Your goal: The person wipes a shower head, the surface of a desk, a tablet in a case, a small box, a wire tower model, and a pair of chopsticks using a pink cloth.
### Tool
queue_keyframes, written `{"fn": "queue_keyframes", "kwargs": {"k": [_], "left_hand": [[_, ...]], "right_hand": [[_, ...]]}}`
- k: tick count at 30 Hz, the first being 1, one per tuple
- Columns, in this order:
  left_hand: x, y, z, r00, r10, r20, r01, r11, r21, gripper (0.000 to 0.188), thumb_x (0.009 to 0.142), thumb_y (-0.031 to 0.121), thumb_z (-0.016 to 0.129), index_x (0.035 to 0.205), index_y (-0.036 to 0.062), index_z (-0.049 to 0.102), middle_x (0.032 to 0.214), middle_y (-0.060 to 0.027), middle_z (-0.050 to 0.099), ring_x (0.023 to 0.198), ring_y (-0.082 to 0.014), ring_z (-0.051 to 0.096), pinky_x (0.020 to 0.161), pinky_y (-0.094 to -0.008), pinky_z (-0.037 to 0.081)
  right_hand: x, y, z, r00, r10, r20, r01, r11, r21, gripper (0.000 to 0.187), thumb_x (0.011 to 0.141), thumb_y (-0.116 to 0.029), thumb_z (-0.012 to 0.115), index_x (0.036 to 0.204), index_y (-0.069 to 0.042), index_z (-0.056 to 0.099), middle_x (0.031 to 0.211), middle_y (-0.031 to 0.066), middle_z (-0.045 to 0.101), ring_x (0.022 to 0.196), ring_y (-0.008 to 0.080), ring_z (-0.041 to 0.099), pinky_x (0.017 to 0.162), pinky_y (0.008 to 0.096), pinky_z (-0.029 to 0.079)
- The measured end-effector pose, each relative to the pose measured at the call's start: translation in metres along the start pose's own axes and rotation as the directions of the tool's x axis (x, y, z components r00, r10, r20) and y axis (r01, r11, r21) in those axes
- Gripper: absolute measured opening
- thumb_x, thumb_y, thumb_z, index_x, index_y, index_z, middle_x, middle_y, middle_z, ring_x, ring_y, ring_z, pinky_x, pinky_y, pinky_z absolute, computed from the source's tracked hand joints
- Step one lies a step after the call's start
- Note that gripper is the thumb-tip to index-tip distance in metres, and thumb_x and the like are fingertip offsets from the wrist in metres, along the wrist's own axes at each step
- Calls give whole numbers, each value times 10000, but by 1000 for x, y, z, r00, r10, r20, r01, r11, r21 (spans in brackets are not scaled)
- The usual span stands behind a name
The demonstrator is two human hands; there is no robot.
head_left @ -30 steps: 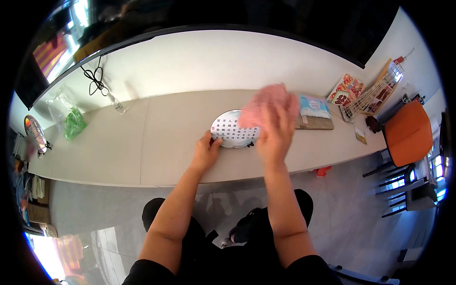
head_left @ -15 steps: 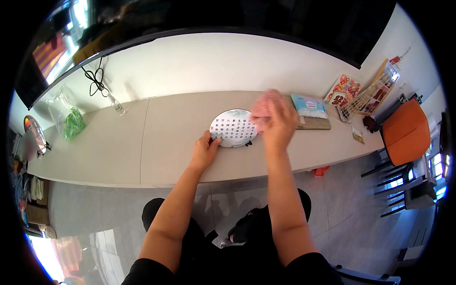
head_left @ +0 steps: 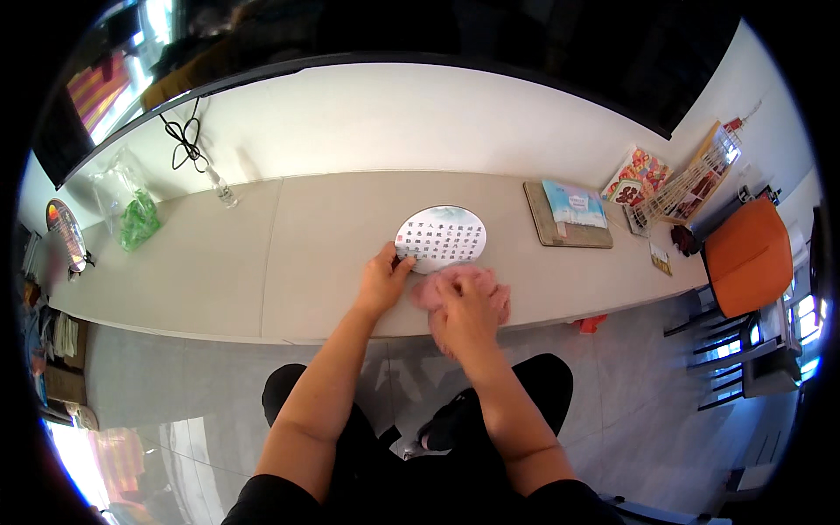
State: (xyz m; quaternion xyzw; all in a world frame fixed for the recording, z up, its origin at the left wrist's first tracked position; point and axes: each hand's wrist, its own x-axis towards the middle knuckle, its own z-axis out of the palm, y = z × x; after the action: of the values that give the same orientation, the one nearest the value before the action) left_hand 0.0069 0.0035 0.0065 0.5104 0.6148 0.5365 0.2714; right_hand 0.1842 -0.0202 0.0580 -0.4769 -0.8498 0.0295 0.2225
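Note:
A round white decorative plate (head_left: 442, 234) with rows of dark characters and a bluish landscape at its top edge stands over the long beige counter (head_left: 332, 227). At its lower left edge, my left hand (head_left: 383, 278) grips the rim between thumb and fingers. My right hand (head_left: 469, 313) is closed on a crumpled pink cloth (head_left: 490, 289), which lies against the plate's lower edge and drapes toward the counter's front. The plate's base is hidden behind the cloth.
Right of the plate, a blue-and-white packet (head_left: 573, 206) lies on a flat brown board (head_left: 547, 229). A wire rack (head_left: 669, 188) stands farther right, near an orange chair (head_left: 748, 258). At left are a small clear bottle (head_left: 225, 191) and a plastic bag with green contents (head_left: 136, 219).
My right hand has brought the pink cloth from the plate's upper right side down to its lower edge. My left hand still holds the rim; the plate has shifted slightly right.

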Motion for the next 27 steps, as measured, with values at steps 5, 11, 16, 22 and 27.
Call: {"fn": "queue_keyframes", "kwargs": {"k": [5, 11, 16, 22, 27], "left_hand": [[0, -6, -1, 1000, -10, 15, 10, 1000, 21, 127, 873, 104, 622, 944, 5, 588, 756, -51, 617, 681, -118, 524, 630, -292, 456], [4, -14, 3, 999, 25, 21, -25, 1000, 9, 151, 844, 94, 640, 907, -5, 546, 736, -148, 617, 650, -223, 567, 603, -344, 458], [2, -13, 5, 998, 63, -20, -63, 998, 0, 140, 843, 81, 632, 900, -12, 543, 730, -158, 617, 624, -220, 557, 581, -354, 453], [0, -14, 1, 1000, 4, -10, -3, 1000, 28, 138, 798, 45, 611, 899, -33, 560, 721, -206, 624, 622, -266, 606, 583, -366, 473], [4, -15, 2, 999, 29, 31, -29, 999, -15, 226, 786, 63, 615, 995, -24, 607, 899, -196, 679, 767, -177, 615, 663, -347, 492]], "right_hand": [[23, -8, -8, 956, -13, -293, 68, 982, 179, 481, 701, -54, 633, 1178, -117, 627, 1090, 100, 578, 960, 294, 589, 790, 410, 482], [47, -6, 29, 898, -4, -439, 75, 987, 143, 462, 721, -27, 642, 1171, -130, 618, 963, 90, 556, 865, 280, 593, 701, 394, 489], [24, -2, 32, 995, 47, -90, -42, 997, 61, 353, 719, -75, 659, 1067, -123, 628, 938, 107, 569, 864, 311, 600, 693, 432, 497], [39, -32, -1, 972, 24, -232, 6, 992, 127, 348, 724, -131, 672, 1069, -135, 632, 934, 97, 570, 870, 296, 606, 693, 438, 493], [42, -29, 29, 970, 82, -230, -48, 988, 147, 300, 747, -126, 649, 1046, -132, 631, 933, 94, 566, 869, 281, 608, 676, 418, 501]]}}
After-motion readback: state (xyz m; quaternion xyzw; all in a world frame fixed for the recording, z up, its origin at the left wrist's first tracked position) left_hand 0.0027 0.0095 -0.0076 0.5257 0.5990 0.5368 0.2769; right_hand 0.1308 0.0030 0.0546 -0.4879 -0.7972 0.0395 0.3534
